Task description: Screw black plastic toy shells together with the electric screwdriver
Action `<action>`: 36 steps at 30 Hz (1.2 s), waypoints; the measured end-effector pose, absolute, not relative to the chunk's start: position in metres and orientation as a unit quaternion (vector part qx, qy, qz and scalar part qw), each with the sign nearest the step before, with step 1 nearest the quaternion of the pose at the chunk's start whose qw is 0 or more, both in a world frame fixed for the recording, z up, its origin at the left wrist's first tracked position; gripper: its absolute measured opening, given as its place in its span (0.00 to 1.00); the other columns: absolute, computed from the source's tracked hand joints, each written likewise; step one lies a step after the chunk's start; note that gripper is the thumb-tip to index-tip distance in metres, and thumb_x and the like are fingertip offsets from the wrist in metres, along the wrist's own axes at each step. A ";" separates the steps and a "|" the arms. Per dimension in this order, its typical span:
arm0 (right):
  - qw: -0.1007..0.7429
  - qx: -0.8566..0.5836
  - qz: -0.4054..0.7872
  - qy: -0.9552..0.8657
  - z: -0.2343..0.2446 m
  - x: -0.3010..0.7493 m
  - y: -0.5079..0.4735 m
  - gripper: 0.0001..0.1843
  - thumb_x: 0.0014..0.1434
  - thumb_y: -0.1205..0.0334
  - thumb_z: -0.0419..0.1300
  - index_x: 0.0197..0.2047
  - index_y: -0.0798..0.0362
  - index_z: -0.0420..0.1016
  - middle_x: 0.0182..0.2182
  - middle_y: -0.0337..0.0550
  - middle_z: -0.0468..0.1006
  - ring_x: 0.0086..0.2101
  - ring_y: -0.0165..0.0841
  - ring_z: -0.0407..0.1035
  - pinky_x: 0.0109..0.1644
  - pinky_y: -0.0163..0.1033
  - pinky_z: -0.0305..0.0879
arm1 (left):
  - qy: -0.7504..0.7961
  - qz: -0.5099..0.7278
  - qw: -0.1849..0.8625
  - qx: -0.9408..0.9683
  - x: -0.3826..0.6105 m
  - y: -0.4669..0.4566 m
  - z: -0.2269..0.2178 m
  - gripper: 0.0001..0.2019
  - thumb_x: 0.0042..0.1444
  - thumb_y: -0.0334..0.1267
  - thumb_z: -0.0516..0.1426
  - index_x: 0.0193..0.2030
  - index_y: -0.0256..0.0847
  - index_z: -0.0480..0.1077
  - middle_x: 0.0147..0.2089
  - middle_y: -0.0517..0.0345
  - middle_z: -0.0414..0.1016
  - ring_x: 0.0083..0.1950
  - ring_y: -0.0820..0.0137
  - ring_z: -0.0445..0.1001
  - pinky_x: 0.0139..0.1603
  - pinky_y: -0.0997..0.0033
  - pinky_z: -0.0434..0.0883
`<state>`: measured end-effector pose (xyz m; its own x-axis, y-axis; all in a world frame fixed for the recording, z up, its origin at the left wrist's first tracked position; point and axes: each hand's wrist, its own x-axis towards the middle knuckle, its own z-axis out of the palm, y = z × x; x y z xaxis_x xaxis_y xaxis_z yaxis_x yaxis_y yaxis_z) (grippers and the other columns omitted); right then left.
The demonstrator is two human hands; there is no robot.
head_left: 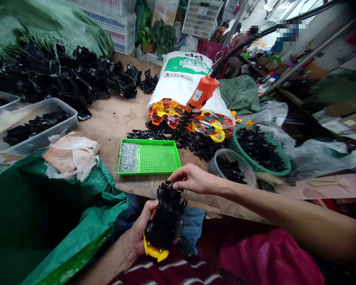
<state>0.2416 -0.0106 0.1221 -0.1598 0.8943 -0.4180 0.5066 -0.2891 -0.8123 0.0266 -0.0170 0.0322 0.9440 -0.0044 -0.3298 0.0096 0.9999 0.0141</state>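
My left hand (141,229) grips a black plastic part (165,217) at the bottom of the view. A yellow piece (156,251) is fixed to the part's lower end, with a bit of orange showing along its side. My right hand (190,178) reaches across from the right, and its fingers pinch the part's upper end. Just beyond both hands lies a green tray (166,158) holding a patch of small silver screws (129,157). An orange corded power tool (200,95) stands tilted beyond the tray, against a white woven sack (184,75).
The brown-topped table (106,126) holds a large heap of black parts (68,75), clear tubs (32,126), a green basket (262,150) and a clear bowl (231,168), both of black pieces. Orange-yellow parts (192,122) spill from the sack. A green bag (56,206) fills the near left.
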 end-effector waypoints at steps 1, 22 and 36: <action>0.189 -0.620 0.520 -0.557 0.123 0.242 -0.010 0.13 0.52 0.60 0.64 0.41 0.55 0.82 0.35 0.43 0.84 0.33 0.36 0.76 0.39 0.38 0.72 | 0.165 -0.009 0.986 0.007 0.026 -0.016 0.033 0.30 0.57 0.55 0.51 0.54 0.30 0.71 0.40 0.43 0.79 0.33 0.60 0.78 0.34 0.65 0.71; 0.204 -0.639 0.382 -0.636 0.140 0.237 -0.022 0.09 0.57 0.67 0.63 0.42 0.52 0.81 0.37 0.43 0.82 0.37 0.34 0.75 0.44 0.38 0.70 | 0.130 -0.003 0.991 0.000 0.026 -0.016 0.030 0.33 0.59 0.56 0.45 0.63 0.35 0.63 0.40 0.46 0.77 0.35 0.60 0.77 0.33 0.66 0.70; 0.173 -0.641 0.387 -0.640 0.141 0.234 -0.019 0.10 0.55 0.70 0.62 0.40 0.55 0.81 0.35 0.44 0.82 0.36 0.35 0.75 0.42 0.38 0.70 | 0.132 0.001 0.991 0.017 0.028 -0.017 0.029 0.33 0.58 0.58 0.46 0.57 0.32 0.67 0.40 0.46 0.77 0.33 0.60 0.77 0.31 0.67 0.68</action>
<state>0.2340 -0.0186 0.1411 -0.1172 0.9544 -0.2747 0.6864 -0.1221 -0.7169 0.0283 -0.0170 0.0286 0.9649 0.0063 -0.2625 0.0027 0.9994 0.0338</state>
